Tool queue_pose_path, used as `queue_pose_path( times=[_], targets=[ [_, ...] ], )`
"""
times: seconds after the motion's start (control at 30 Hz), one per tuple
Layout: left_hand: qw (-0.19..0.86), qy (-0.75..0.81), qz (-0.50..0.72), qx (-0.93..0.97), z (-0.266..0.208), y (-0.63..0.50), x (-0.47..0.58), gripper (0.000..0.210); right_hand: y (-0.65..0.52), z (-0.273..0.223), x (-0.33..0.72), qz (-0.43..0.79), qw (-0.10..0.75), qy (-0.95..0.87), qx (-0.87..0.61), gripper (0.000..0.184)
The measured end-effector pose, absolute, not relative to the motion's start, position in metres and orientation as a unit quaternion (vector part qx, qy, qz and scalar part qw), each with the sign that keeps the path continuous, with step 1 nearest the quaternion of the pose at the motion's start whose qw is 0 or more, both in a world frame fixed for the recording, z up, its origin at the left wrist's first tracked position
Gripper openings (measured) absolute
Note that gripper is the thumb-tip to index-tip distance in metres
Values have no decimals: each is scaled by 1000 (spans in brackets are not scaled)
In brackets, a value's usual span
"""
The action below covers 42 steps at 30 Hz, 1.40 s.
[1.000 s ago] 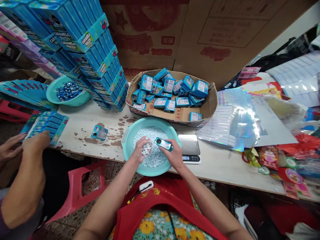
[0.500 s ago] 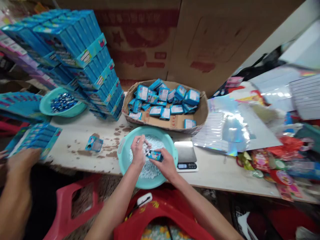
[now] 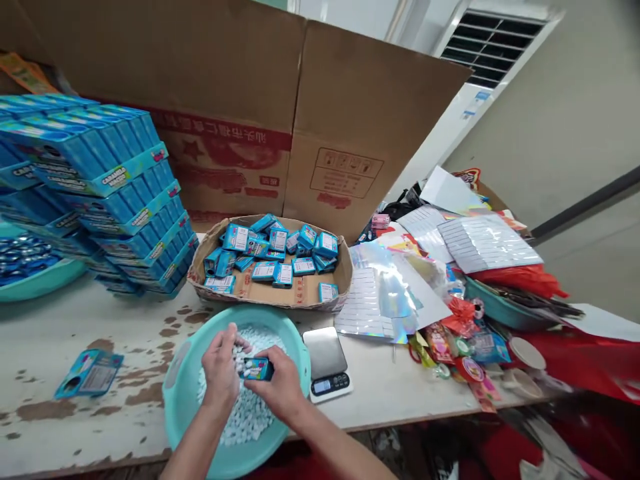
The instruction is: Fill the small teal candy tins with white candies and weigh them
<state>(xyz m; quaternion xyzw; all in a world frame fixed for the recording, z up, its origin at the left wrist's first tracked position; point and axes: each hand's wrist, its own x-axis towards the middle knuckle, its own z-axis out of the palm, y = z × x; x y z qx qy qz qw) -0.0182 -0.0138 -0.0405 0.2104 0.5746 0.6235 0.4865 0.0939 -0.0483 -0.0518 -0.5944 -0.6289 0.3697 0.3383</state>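
A turquoise basin (image 3: pixel 176 400) filled with small white candies (image 3: pixel 245 417) stands in front of me. Over it, my right hand (image 3: pixel 284 387) grips a small blue candy box (image 3: pixel 259 369) lying on its side, one end toward the other hand. My left hand (image 3: pixel 220 370) is cupped, fingers curled around some white candies at that end of the box. A few white pieces show between the hand and the box. The left palm is mostly hidden.
Behind the basin, a cut-down carton (image 3: pixel 270 299) holds several blue boxes. A digital scale (image 3: pixel 327 363) sits to the right. At left are stacked blue boxes (image 3: pixel 125 193), a lone blue box (image 3: pixel 91 373) and another basin (image 3: pixel 55 280). Shiny sheets (image 3: pixel 385 293) lie right.
My view has swung right and up, so the co-worker's arm at the left is out of sight. Both hands stay over the basin, holding the box and candies as before.
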Motion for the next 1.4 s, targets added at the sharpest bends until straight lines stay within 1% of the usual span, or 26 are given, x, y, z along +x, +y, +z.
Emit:
queue_pose_path(
  times=[0.1, 0.2, 0.4, 0.6, 0.7, 0.77, 0.83, 0.9, 0.97, 1.0, 1.07, 1.17, 1.2, 1.23, 1.3, 1.4],
  targets=[
    [495, 545, 652, 182, -36, -14, -17, 38, -49, -52, 97, 390, 338, -631, -579, 35],
    [511, 511, 667, 184, -30, -14, -15, 40, -48, -51, 101, 394, 358, -629, -567, 31],
    [511, 506, 667, 195, -28, -15, -15, 39, -46, -56, 102, 417, 364, -625, -550, 34],
    [521, 504, 666, 178, -19, -14, -16, 38, -46, -61, 100, 450, 388, -589, -547, 35],
    [530, 502, 661, 174, -17, -8, -22, 38, -47, -55, 106, 478, 395, -562, -547, 38],
    [516, 525, 645, 207, -25, -8, -30, 37, -48, -47, 114, 510, 397, -536, -544, 41],
    [484, 592, 560, 318, -41, -12, -41, 37, -49, -38, 127, 532, 403, -509, -543, 42],
    [453, 648, 422, 444, -61, -20, -54, 35, -50, -28, 146, 534, 414, -492, -549, 42],
    [419, 663, 289, 549, -76, -26, -65, 27, -51, -23, 170, 519, 431, -477, -564, 41],
    [399, 663, 250, 582, -78, -26, -69, 23, -52, -22, 184, 507, 444, -463, -576, 42],
    [344, 665, 227, 623, -71, -13, -71, 21, -53, -28, 213, 468, 476, -421, -615, 45],
    [270, 660, 287, 640, -44, 47, -54, 28, -49, -55, 250, 395, 491, -367, -684, 51],
    [256, 656, 297, 645, -37, 76, -44, 29, -46, -67, 257, 381, 488, -360, -698, 53],
    [252, 657, 281, 653, -33, 107, -33, 33, -43, -80, 261, 374, 483, -358, -706, 53],
    [282, 690, 199, 636, -34, 166, -8, 55, -35, -104, 263, 369, 478, -371, -706, 52],
    [336, 738, 105, 576, -56, 226, 24, 89, -29, -125, 260, 362, 466, -417, -692, 49]
  ],
)
